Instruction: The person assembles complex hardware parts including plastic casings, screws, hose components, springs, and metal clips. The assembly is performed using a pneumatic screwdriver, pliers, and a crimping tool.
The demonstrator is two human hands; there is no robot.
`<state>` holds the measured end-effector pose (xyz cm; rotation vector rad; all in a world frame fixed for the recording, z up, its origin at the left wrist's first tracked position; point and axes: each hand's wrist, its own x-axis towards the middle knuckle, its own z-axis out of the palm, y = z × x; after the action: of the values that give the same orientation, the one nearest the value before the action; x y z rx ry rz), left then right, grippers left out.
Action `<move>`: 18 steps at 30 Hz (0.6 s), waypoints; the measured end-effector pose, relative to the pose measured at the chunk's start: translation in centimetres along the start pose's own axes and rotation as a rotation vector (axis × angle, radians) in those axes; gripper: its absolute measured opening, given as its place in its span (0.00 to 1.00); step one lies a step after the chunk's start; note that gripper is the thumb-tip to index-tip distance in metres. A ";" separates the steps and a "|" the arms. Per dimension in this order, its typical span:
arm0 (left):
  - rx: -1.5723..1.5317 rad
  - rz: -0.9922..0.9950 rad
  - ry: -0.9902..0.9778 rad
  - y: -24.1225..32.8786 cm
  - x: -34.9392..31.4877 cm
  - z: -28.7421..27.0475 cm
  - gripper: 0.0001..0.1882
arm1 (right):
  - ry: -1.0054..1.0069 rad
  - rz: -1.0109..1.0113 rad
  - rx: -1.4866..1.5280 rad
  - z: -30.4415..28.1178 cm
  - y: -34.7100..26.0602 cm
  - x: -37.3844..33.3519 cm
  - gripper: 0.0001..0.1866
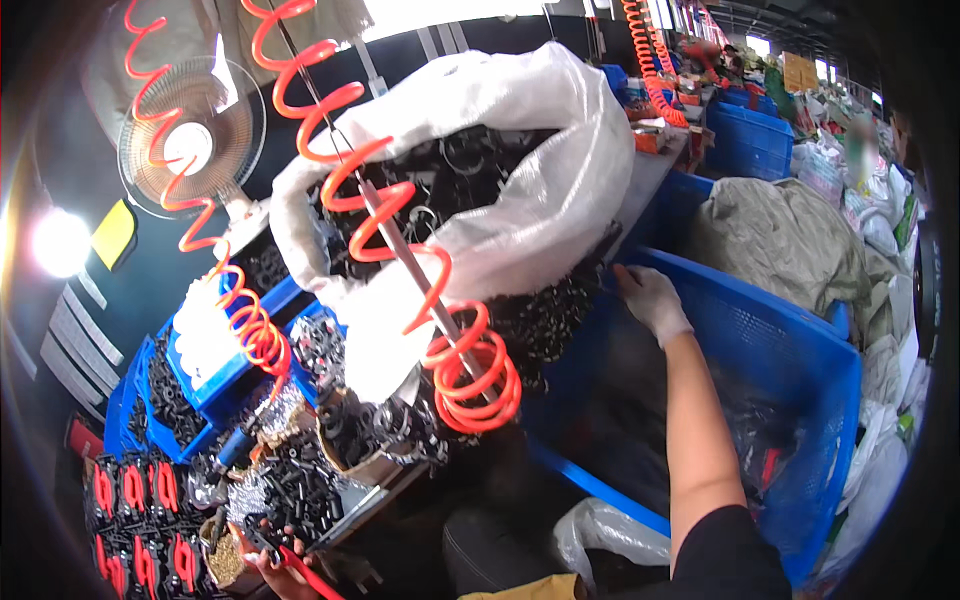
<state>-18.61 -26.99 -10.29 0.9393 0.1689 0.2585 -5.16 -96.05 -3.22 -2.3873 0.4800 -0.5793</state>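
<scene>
The blue crate [775,308] lies directly below the right forearm; its mouth is open, and dark contents sit low inside, leaving room between the rim and the contents. The white sack [585,160], up and left of the right hand, has a rolled-open edge and contains black parts. Its lower side adjoins a heap of small black parts [545,320], just left of the right fingertips. The coiled orange hose [475,395] hangs between the two hands, limiting the direct path across. Rows of red-and-black assemblies [135,490] stand left of the left hand. Loose black parts [305,490] lie above the left hand, bounded on the right by the bench edge [368,512]. A box of small brass-coloured pieces [225,560] stands just left of the left hand.

The right hand [655,302], gloved, is at the crate's upper-left rim, fingers toward the heap; whether it grips anything cannot be told. The left hand [283,577], partly cut off by the lower picture edge, is closed around a red-handled piece [312,577].
</scene>
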 end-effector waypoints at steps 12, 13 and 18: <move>-0.242 -0.159 -0.657 -1.2 1.1 1.6 0.24 | -0.151 0.052 -0.679 -7.6 0.5 -8.9 0.13; -0.135 -0.111 -0.297 -1.8 2.9 -4.0 0.28 | -0.013 0.070 -0.700 -8.4 0.9 -11.4 0.09; 0.004 -0.018 -0.297 -2.7 -0.6 -3.1 0.30 | 0.550 -0.121 -0.625 -13.1 9.7 -27.5 0.10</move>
<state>-19.55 -26.23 -14.26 0.9686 -0.0959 0.1000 -36.78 -96.76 -8.05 -2.8355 0.8551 -1.3165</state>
